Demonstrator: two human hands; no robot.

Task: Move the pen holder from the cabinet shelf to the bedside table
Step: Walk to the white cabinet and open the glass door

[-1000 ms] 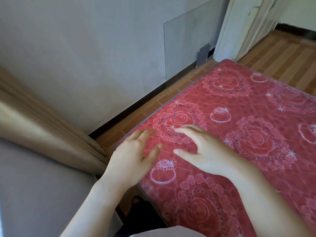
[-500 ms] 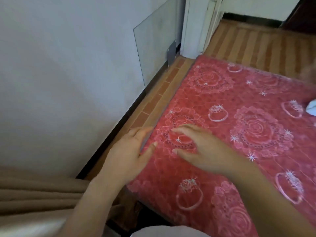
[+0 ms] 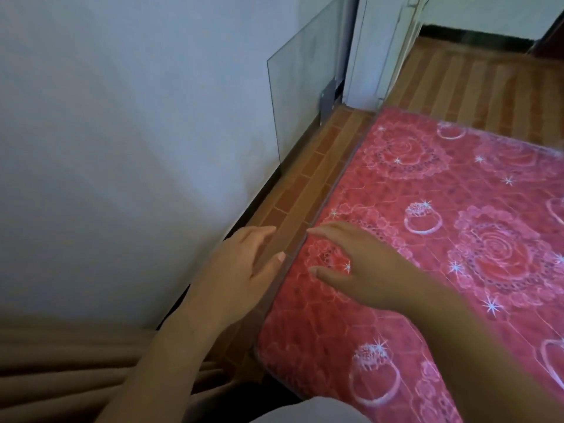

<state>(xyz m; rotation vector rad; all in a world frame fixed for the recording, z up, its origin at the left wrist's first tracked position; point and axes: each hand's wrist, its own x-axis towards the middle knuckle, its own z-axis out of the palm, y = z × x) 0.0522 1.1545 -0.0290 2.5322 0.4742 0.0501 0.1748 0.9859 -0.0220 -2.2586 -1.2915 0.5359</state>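
Observation:
No pen holder, cabinet shelf or bedside table shows in the head view. My left hand [image 3: 241, 270] hovers over the gap of floor beside the bed, fingers apart and holding nothing. My right hand [image 3: 363, 264] is spread above the left edge of the red rose-patterned mattress [image 3: 457, 239], also with nothing in it. The two hands are close together, thumbs toward each other, on either side of the mattress edge.
A white wall [image 3: 122, 148] runs along the left. A glass pane [image 3: 302, 96] leans against it. A strip of brown tiled floor [image 3: 317, 184] separates wall and bed. A beige curtain [image 3: 61, 370] bunches at lower left. A white door frame [image 3: 375, 56] stands at the back.
The view has swung right along the wall, so the curtain slid to the lower left. Both hands stayed spread and drifted from over the mattress toward its left edge, the left now off it.

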